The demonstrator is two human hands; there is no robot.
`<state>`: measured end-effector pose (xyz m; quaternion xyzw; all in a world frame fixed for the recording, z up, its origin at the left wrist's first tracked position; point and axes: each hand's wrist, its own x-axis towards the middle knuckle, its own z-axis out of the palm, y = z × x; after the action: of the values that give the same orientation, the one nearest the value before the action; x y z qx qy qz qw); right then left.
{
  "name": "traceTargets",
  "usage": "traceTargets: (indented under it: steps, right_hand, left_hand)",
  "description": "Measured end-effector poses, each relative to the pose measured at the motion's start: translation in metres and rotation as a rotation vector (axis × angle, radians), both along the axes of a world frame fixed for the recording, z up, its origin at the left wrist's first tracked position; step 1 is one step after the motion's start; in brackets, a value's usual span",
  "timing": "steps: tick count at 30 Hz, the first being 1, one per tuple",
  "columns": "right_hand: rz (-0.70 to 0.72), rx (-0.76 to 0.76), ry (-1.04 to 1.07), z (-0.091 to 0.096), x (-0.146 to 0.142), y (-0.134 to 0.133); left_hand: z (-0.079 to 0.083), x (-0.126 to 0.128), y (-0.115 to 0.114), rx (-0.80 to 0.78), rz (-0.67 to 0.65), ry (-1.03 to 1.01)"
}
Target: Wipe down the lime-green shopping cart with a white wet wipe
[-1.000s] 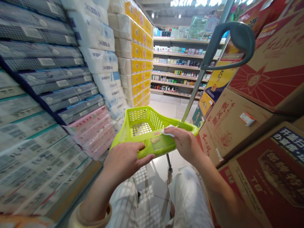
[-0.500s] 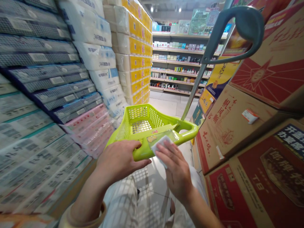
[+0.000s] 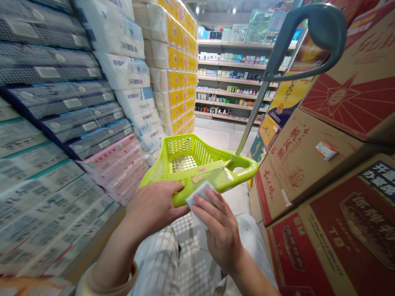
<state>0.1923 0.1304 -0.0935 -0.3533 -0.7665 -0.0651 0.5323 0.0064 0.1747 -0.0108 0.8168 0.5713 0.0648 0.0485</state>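
Observation:
A lime-green plastic shopping basket (image 3: pixel 185 153) hangs tilted in the aisle in front of me, empty inside. My left hand (image 3: pixel 154 205) is closed around its near rim, thumb underneath. My right hand (image 3: pixel 217 224) presses a white wipe (image 3: pixel 199 197) with flat fingers against the near rim, just below a clear label panel (image 3: pixel 211 177) on that edge. A grey pull handle (image 3: pixel 296 45) on a metal rod rises from the basket's right side to the upper right.
Stacked packs of tissue and paper rolls (image 3: pixel 70 107) wall the left side. Brown and red cardboard cartons (image 3: pixel 333 144) are piled on the right. A tiled floor (image 3: pixel 216 137) runs ahead to shelves of small goods (image 3: pixel 231 82). My knees in light trousers (image 3: pixel 160 263) sit below the basket.
My right hand has slid the white wipe from the basket's right corner leftward and down across the label panel to the near rim. My left hand kept its grip; the view lifted slightly.

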Motion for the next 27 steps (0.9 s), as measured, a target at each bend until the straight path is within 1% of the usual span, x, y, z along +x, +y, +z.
traceTargets:
  steps: [1,3,7,9,10,11,14,15,16,17,20,22,23,27]
  right_hand:
    - [0.031,0.008,-0.029,0.000,-0.002,-0.001]
    - [0.011,0.005,-0.035,-0.003,0.005,0.002]
    - [-0.206,-0.017,0.127,-0.009,0.039,0.019]
    - [-0.273,-0.025,0.196,-0.008,0.044,0.022]
    - [-0.271,-0.033,0.196,-0.006,0.041,0.020]
    - [-0.238,-0.037,0.168,-0.005,0.036,0.018]
    - [-0.059,-0.020,0.013,-0.001,0.020,0.010]
    - [-0.029,-0.009,-0.014,-0.001,0.019,0.010]
    - [-0.033,0.000,-0.012,-0.001,0.019,0.011]
    - [-0.067,0.002,0.021,-0.001,0.022,0.013]
    - [-0.215,-0.042,0.168,0.001,0.031,0.019]
    - [-0.238,-0.081,0.169,0.006,0.028,0.017]
    - [-0.209,-0.091,0.131,0.010,0.022,0.014]
    - [0.022,-0.061,-0.062,0.021,0.001,0.004]
  left_hand:
    - [0.000,-0.001,0.000,0.003,-0.003,-0.010]
    - [-0.001,-0.002,0.001,0.001,-0.007,-0.010]
    - [-0.001,-0.002,0.000,0.016,-0.015,0.021]
    - [-0.001,-0.001,0.000,0.029,-0.024,0.047]
    - [-0.001,0.000,0.000,0.034,-0.031,0.060]
    - [-0.002,0.000,0.001,0.037,-0.040,0.070]
    - [-0.002,0.001,0.001,0.046,-0.064,0.068]
    - [-0.002,0.001,0.001,0.048,-0.067,0.063]
    - [-0.002,0.001,0.001,0.049,-0.067,0.061]
    - [-0.001,0.001,0.000,0.046,-0.065,0.061]
    - [0.000,0.001,-0.001,0.045,-0.058,0.053]
    - [0.001,0.002,-0.002,0.047,-0.056,0.047]
    - [0.001,0.002,-0.002,0.049,-0.055,0.043]
    - [0.002,0.002,-0.003,0.031,-0.055,-0.005]
